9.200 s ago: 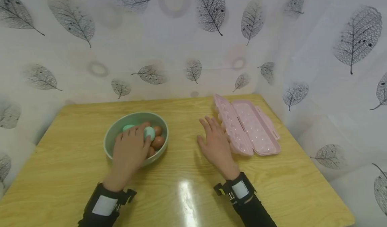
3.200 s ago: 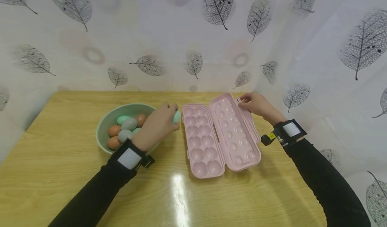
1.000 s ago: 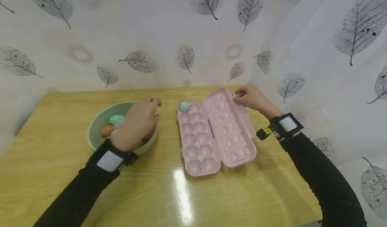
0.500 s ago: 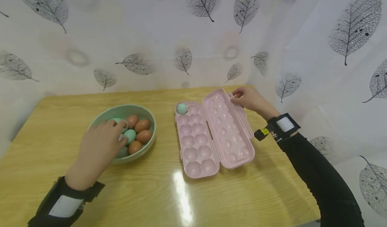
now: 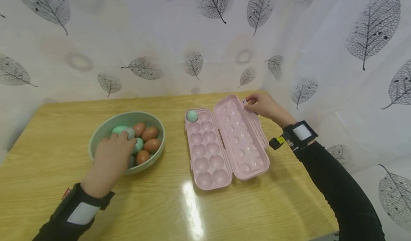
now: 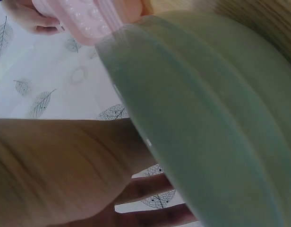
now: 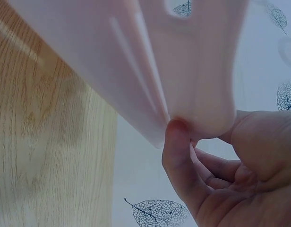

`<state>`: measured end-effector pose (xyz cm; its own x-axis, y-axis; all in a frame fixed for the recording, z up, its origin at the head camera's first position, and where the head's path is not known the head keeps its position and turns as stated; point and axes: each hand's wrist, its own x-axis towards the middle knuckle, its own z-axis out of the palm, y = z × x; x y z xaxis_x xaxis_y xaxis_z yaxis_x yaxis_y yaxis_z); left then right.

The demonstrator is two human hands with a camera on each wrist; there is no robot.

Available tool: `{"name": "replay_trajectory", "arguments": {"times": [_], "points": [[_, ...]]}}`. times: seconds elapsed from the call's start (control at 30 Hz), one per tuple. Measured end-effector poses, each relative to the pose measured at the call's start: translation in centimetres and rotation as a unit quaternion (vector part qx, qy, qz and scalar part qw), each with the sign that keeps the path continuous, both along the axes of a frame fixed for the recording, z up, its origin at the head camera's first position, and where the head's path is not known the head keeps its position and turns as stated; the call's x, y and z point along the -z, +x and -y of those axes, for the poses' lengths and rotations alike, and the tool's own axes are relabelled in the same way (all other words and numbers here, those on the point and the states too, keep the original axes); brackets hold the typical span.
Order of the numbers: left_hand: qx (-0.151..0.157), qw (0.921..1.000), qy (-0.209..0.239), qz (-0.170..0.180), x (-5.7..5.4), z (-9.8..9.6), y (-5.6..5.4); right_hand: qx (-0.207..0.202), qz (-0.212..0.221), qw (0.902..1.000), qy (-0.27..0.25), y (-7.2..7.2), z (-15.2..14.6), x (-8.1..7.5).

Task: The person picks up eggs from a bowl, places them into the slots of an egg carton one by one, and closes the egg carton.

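My left hand (image 5: 112, 155) reaches over the near-left rim of a pale green bowl (image 5: 96, 136), its fingers down among the eggs. The bowl's wall hides the fingertips in the left wrist view, so I cannot tell whether they grip an egg. Brown eggs (image 5: 150, 134) lie right of the hand, with green ones (image 5: 119, 129) beside and beyond it. A pink egg carton (image 5: 208, 155) stands open, one light green egg (image 5: 192, 116) in its far-left cup. My right hand (image 5: 263, 104) pinches the far outer corner of the raised lid (image 7: 197, 94) between thumb and fingers.
Bowl and carton stand apart on a yellow wood-grain table (image 5: 154, 205). Behind and to the right hangs a white curtain (image 5: 167, 30) printed with leaves, close to the table's far and right edges.
The carton was turned and opened out, and a light green egg was set in its far-left cup. The left hand went back from the carton to the bowl; the right keeps holding the lid.
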<state>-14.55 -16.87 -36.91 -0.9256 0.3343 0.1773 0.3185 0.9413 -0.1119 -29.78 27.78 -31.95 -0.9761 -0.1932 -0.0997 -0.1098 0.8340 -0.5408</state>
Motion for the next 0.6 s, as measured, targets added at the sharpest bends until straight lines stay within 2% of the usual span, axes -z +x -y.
{"name": "replay_trajectory", "arguments": {"times": [0.17, 0.23, 0.43, 0.6], "points": [[-0.001, 0.9996, 0.026, 0.009, -0.1, 0.1, 0.0, 0.001, 0.006, 1.0000, 0.000, -0.1, 0.0, 0.0], [-0.004, 0.9985, 0.048, 0.026, -0.2, 0.3, -0.1, 0.000, 0.006, 1.0000, 0.000, -0.2, 0.1, 0.0], [-0.016, 0.9886, 0.124, 0.084, -0.5, 1.6, -0.7, 0.004, 0.010, 0.9999, 0.002, -0.2, 0.1, 0.0], [-0.023, 0.9828, 0.151, 0.104, -0.5, 2.4, -0.9, 0.005, 0.009, 0.9999, 0.008, -0.2, 0.1, 0.1]]}}
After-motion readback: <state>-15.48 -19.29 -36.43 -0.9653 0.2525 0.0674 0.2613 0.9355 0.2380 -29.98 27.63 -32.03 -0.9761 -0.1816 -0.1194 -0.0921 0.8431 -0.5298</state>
